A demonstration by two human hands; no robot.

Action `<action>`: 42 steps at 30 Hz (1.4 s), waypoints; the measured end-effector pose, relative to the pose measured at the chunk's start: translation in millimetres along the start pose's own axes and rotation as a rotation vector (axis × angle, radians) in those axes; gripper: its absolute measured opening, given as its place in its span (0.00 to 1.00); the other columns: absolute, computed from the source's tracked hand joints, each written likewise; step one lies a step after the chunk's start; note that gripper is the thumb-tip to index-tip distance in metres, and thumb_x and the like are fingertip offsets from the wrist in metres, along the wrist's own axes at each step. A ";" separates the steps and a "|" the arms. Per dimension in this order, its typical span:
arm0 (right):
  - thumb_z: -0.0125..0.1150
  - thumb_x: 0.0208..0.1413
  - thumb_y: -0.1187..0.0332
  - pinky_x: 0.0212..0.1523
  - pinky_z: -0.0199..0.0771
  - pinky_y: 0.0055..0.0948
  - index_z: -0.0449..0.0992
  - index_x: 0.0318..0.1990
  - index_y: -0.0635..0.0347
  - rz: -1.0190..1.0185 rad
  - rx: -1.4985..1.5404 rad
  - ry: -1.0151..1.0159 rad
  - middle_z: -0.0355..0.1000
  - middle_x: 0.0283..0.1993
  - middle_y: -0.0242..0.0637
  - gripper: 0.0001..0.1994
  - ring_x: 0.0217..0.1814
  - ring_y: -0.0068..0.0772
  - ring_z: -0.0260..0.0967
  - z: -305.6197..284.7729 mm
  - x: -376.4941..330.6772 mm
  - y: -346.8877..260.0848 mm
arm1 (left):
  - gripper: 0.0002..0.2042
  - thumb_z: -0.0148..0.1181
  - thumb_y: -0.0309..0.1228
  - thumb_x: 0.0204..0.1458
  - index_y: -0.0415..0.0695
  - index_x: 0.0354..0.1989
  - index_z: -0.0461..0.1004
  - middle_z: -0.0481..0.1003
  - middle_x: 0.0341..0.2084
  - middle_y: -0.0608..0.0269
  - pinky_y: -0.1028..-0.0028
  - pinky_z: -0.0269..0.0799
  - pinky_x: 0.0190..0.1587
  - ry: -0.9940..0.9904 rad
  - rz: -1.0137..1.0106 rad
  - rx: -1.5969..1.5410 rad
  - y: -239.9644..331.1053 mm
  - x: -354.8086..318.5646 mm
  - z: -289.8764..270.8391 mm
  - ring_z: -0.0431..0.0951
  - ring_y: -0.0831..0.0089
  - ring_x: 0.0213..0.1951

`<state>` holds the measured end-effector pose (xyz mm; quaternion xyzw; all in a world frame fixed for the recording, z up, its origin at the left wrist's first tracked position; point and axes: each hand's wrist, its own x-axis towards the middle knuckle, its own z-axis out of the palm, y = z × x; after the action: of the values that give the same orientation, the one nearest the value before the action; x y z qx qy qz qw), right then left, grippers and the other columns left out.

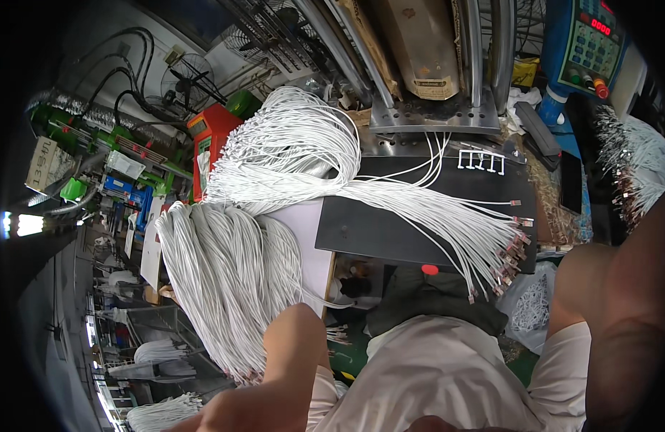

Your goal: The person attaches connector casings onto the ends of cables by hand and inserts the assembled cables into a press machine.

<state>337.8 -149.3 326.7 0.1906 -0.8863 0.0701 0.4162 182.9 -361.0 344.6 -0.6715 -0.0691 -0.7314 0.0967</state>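
Note:
Both my forearms are bent up close to the camera, and no fingers show. My left arm [293, 353] rises beside a hanging bundle of white cables [217, 266], its hand beyond the lower edge. At the far right, my right arm [588, 281] is bent, large and dark near the rim; its hand does not show either. A second bundle of white cables [289, 144] is looped on the bench. Its straight ends fan out to the right across a black board [368, 227], with small coppery connectors [516, 252] at their tips. I see neither hand touching the cables.
A machine with metal columns and a perforated base plate [433, 119] stands behind the board, a small white toothed part [481, 160] before it. Blue control box [588, 43] and dark phone [571, 182] are at right. A clear bag of white pieces [530, 306] sits below.

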 end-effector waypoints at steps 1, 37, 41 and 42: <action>0.59 0.63 0.60 0.54 0.69 0.33 0.82 0.49 0.59 0.001 0.000 0.002 0.78 0.50 0.42 0.15 0.52 0.37 0.73 -1.1 -0.4 0.0 | 0.14 0.59 0.25 0.63 0.42 0.56 0.74 0.74 0.47 0.63 0.74 0.69 0.48 0.032 -0.132 -0.040 -3.1 1.2 2.3 0.73 0.73 0.48; 0.59 0.62 0.66 0.62 0.70 0.36 0.84 0.46 0.57 0.069 -0.057 -0.055 0.78 0.54 0.43 0.11 0.58 0.42 0.74 -9.2 -47.5 -4.2 | 0.12 0.62 0.34 0.63 0.36 0.44 0.77 0.82 0.34 0.51 0.61 0.77 0.51 -0.403 -1.019 0.357 -92.6 -145.2 -51.3 0.82 0.58 0.40; 0.59 0.62 0.66 0.62 0.70 0.37 0.85 0.46 0.56 0.105 -0.118 -0.096 0.78 0.55 0.44 0.11 0.59 0.42 0.74 -19.5 -79.4 -14.4 | 0.32 0.69 0.50 0.56 0.43 0.64 0.72 0.72 0.63 0.49 0.52 0.65 0.68 -0.858 -1.017 0.617 -113.9 -239.8 -37.2 0.72 0.50 0.64; 0.59 0.62 0.66 0.63 0.70 0.37 0.85 0.46 0.56 0.097 -0.130 -0.098 0.79 0.55 0.44 0.11 0.59 0.43 0.74 -25.0 -79.5 -8.2 | 0.36 0.68 0.53 0.56 0.44 0.67 0.69 0.68 0.67 0.49 0.51 0.60 0.71 -0.988 -0.916 0.664 -128.4 -252.8 -38.2 0.68 0.50 0.68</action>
<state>405.0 -127.5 281.7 0.1230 -0.9165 0.0229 0.3799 135.9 -232.7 93.3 -0.7612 -0.5939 -0.2528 -0.0621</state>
